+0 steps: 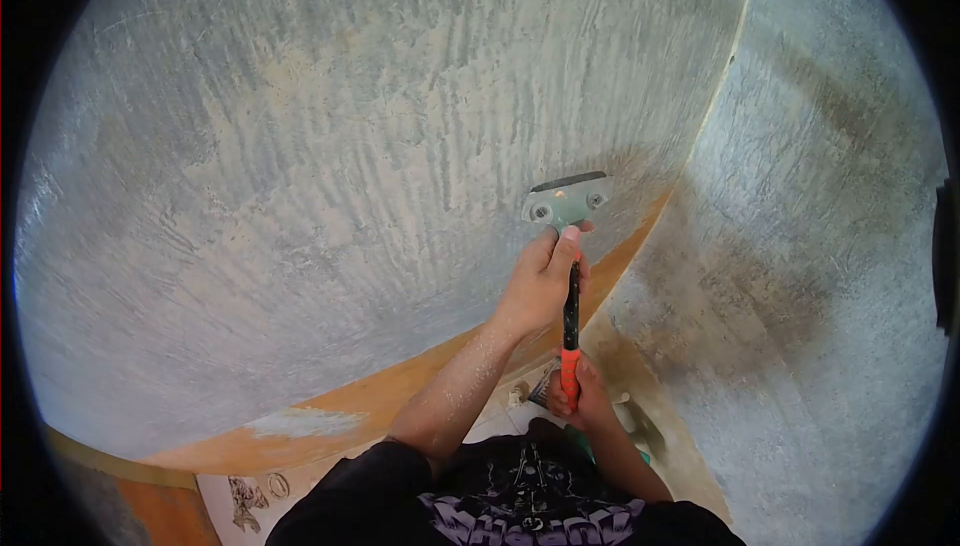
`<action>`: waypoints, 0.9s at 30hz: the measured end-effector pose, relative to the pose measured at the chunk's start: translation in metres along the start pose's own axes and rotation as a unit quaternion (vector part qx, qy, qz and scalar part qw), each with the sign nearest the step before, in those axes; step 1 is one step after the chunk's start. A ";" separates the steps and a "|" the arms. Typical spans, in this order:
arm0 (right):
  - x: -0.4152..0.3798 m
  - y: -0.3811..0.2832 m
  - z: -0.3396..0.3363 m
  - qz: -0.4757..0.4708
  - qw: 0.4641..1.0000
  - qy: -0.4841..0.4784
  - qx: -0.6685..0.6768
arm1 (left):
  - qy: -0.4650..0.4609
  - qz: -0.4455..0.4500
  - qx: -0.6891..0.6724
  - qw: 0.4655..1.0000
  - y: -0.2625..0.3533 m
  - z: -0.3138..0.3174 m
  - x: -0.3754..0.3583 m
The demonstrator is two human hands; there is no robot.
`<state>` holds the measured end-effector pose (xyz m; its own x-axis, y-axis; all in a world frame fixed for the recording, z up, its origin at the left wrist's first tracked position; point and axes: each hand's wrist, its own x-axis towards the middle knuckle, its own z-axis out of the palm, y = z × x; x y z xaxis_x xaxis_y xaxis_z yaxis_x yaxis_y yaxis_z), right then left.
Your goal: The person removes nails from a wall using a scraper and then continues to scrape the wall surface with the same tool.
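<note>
A long-handled wall scraper (570, 197) rests against the rough grey wall, its wide pale-green head bearing a dark straight edge and two round screw knobs. My left hand (538, 281) is closed around the upper handle just below the head, thumb lying along it. Lower down, my right hand (582, 393) grips the red end of the black-and-red handle. Pale dust specks my left forearm. Some right-hand fingers are hidden behind the handle.
The streaked wall (350, 126) meets a second stained grey wall (820, 276) at a corner on the right. An orange-brown band (420, 371) runs along the bottom. Below it, several small items lie on the pale floor, including a ring-shaped thing (278, 486).
</note>
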<state>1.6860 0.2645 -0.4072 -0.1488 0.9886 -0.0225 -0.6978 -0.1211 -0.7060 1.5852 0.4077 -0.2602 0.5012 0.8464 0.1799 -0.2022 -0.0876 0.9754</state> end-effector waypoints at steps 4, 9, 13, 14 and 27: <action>0.013 -0.009 -0.004 0.001 0.997 0.038 -0.060 | 0.027 0.008 0.030 0.999 -0.005 0.004 0.016; 0.029 -0.026 -0.025 -0.004 0.992 0.031 -0.118 | 0.070 -0.032 -0.121 0.990 -0.004 0.028 0.031; 0.035 -0.038 -0.039 -0.004 0.987 0.004 -0.160 | 0.069 -0.021 -0.164 0.984 -0.005 0.029 0.041; 0.036 -0.040 -0.041 0.003 0.986 0.007 -0.165 | 0.062 -0.015 -0.172 0.983 -0.008 0.030 0.042; 0.032 -0.063 -0.033 0.010 0.970 -0.019 -0.242 | 0.096 -0.022 -0.204 0.974 -0.013 0.041 0.047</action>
<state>1.7486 0.3072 -0.3871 -0.1901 0.9816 -0.0199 -0.2845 -0.0745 -0.9558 1.6459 0.4269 -0.2593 0.3584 0.9307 0.0732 -0.5217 0.1346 0.8425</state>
